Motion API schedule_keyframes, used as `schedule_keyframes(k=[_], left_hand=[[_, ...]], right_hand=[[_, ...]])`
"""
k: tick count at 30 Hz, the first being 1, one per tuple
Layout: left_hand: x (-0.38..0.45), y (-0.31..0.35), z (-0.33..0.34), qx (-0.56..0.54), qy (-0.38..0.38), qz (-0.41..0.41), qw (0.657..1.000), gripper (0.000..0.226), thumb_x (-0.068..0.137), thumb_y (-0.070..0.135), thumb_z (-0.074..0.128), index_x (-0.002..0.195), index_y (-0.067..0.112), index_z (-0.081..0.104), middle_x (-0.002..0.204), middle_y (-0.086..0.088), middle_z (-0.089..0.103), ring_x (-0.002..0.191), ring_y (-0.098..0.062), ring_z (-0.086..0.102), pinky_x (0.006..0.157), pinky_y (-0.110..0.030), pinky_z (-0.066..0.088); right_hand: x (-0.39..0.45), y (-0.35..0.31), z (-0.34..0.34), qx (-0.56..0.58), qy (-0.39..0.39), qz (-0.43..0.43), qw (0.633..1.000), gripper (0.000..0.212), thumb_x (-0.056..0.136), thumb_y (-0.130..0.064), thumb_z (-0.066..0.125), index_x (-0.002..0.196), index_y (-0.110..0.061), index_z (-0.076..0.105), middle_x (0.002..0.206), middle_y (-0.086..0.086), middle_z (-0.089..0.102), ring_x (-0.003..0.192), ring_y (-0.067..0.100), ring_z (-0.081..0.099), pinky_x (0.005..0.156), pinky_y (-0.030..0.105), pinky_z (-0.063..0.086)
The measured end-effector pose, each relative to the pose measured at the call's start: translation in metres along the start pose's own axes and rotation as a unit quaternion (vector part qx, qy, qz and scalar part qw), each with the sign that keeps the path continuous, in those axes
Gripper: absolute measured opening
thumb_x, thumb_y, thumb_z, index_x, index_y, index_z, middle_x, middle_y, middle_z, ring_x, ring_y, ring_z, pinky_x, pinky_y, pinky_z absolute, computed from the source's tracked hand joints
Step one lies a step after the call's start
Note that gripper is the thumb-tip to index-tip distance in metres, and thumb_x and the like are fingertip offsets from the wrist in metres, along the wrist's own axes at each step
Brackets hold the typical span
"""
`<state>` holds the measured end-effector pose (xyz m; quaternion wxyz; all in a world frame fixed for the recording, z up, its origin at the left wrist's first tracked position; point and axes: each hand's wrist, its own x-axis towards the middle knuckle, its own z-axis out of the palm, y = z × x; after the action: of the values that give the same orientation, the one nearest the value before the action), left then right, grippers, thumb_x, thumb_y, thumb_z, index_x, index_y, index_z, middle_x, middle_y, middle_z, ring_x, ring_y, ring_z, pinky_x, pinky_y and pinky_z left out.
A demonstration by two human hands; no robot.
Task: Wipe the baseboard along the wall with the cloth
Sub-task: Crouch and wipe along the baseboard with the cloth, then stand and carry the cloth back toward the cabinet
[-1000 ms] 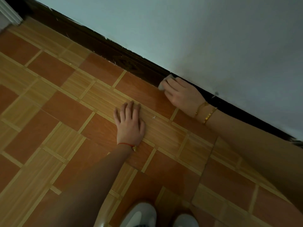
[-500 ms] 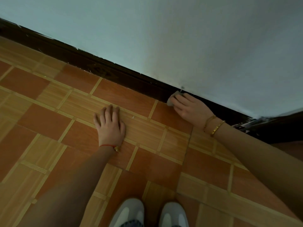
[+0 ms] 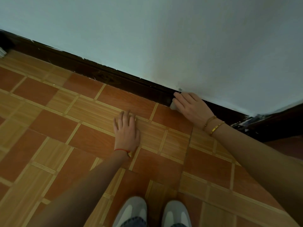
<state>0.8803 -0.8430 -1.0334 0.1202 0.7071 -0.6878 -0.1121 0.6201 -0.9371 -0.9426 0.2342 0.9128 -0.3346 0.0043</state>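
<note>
Now right hand [image 3: 192, 107] presses pale cloth [image 3: 173, 105] on dark baseboard [image 3: 124, 81].

- Floor [image 3: 54, 123]: orange and tan wood-look tiles.
- Left hand [image 3: 127, 130] lies flat on it, centre.
- 2 shoes [image 3: 131, 212] stand at 6 o'clock.
- Baseboard [image 3: 91, 71] borders it toward 12 o'clock.

Bare baseboard [image 3: 101, 76] leftward; dark door frame [image 3: 277, 123] rightward.

Pale cloth [image 3: 173, 106] pressed against the dark, scuffed baseboard [image 3: 105, 76] at floor level.
</note>
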Motion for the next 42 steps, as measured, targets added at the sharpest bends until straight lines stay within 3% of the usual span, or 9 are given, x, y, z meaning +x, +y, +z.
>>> schedule_keyframes(k=[8, 14, 18, 21, 26, 30, 33, 38, 42], left_hand=[[-0.001, 0.009, -0.013, -0.012, 0.004, 0.008, 1.0, 0.056, 0.089, 0.02, 0.041, 0.145, 0.014, 0.04, 0.157, -0.012, 0.032, 0.15, -0.034, 0.019, 0.123, -0.059, 0.012], [-0.006, 0.009, -0.02, -0.05, 0.0, 0.034, 0.998, 0.052, 0.089, 0.016, 0.05, 0.141, 0.013, 0.045, 0.153, -0.011, 0.038, 0.146, -0.033, 0.026, 0.121, -0.059, 0.019], [-0.011, 0.011, -0.03, -0.101, 0.009, 0.068, 0.993, 0.05, 0.091, 0.012, 0.054, 0.141, 0.014, 0.046, 0.146, -0.007, 0.044, 0.14, -0.027, 0.033, 0.118, -0.054, 0.027], [-0.01, 0.008, -0.037, -0.115, 0.007, 0.083, 0.99, 0.049, 0.092, 0.012, 0.051, 0.141, 0.015, 0.047, 0.142, -0.005, 0.048, 0.135, -0.027, 0.04, 0.116, -0.052, 0.03], [-0.01, 0.001, -0.04, -0.106, 0.016, 0.101, 0.989, 0.047, 0.091, 0.008, 0.052, 0.138, 0.014, 0.049, 0.133, -0.006, 0.056, 0.129, -0.025, 0.045, 0.113, -0.056, 0.035], [-0.007, -0.009, -0.036, -0.091, 0.003, 0.089, 0.992, 0.047, 0.092, 0.013, 0.046, 0.138, 0.014, 0.049, 0.134, -0.006, 0.055, 0.129, -0.028, 0.047, 0.111, -0.057, 0.035], [-0.003, -0.015, -0.032, -0.093, -0.003, 0.083, 0.992, 0.046, 0.091, 0.012, 0.046, 0.137, 0.015, 0.05, 0.133, -0.006, 0.055, 0.128, -0.029, 0.047, 0.11, -0.057, 0.035], [0.008, -0.02, -0.041, -0.088, -0.017, 0.066, 0.994, 0.046, 0.091, 0.012, 0.047, 0.137, 0.015, 0.051, 0.136, -0.006, 0.053, 0.13, -0.03, 0.046, 0.11, -0.056, 0.035], [0.012, -0.011, -0.084, -0.081, -0.031, 0.052, 0.995, 0.045, 0.091, 0.008, 0.05, 0.136, 0.014, 0.051, 0.136, -0.007, 0.053, 0.13, -0.031, 0.046, 0.11, -0.057, 0.036]], right_hand=[[0.003, -0.012, -0.005, -0.008, 0.016, 0.11, 0.994, 0.028, 0.077, 0.002, 0.057, 0.105, -0.001, 0.058, 0.102, 0.016, 0.059, 0.093, 0.031, 0.056, 0.08, 0.038, 0.047], [0.003, -0.022, -0.021, 0.252, -0.006, 0.247, 0.936, 0.037, 0.065, 0.0, 0.068, 0.096, -0.011, 0.051, 0.096, 0.006, 0.053, 0.091, 0.023, 0.047, 0.078, 0.034, 0.046], [0.0, -0.038, -0.042, 0.472, 0.011, 0.34, 0.813, 0.029, 0.078, -0.013, 0.067, 0.099, -0.019, 0.048, 0.088, -0.004, 0.054, 0.08, 0.01, 0.054, 0.065, 0.023, 0.051], [0.002, -0.051, -0.052, 0.594, 0.008, 0.439, 0.674, 0.03, 0.078, -0.017, 0.075, 0.102, -0.017, 0.056, 0.093, -0.009, 0.059, 0.085, 0.001, 0.057, 0.068, 0.011, 0.05], [0.001, -0.071, -0.033, 0.734, -0.061, 0.554, 0.388, 0.039, 0.078, -0.017, 0.077, 0.114, -0.014, 0.064, 0.114, 0.006, 0.066, 0.107, 0.023, 0.063, 0.091, 0.045, 0.054], [0.003, -0.087, -0.018, 0.758, -0.06, 0.602, 0.245, 0.041, 0.082, -0.008, 0.072, 0.121, -0.001, 0.059, 0.117, 0.017, 0.065, 0.105, 0.029, 0.065, 0.084, 0.038, 0.057], [0.009, -0.092, -0.011, 0.783, -0.098, 0.592, 0.164, 0.045, 0.087, -0.012, 0.066, 0.127, 0.007, 0.055, 0.121, 0.019, 0.063, 0.102, 0.027, 0.064, 0.072, 0.03, 0.058], [0.025, -0.09, -0.019, 0.815, -0.125, 0.565, 0.041, 0.037, 0.094, -0.014, 0.056, 0.126, 0.004, 0.055, 0.128, 0.018, 0.059, 0.116, 0.033, 0.058, 0.093, 0.042, 0.051], [0.042, -0.075, -0.055, 0.822, -0.127, 0.555, 0.022, 0.027, 0.095, -0.014, 0.053, 0.116, 0.001, 0.06, 0.131, 0.021, 0.056, 0.115, 0.035, 0.058, 0.094, 0.045, 0.051]])
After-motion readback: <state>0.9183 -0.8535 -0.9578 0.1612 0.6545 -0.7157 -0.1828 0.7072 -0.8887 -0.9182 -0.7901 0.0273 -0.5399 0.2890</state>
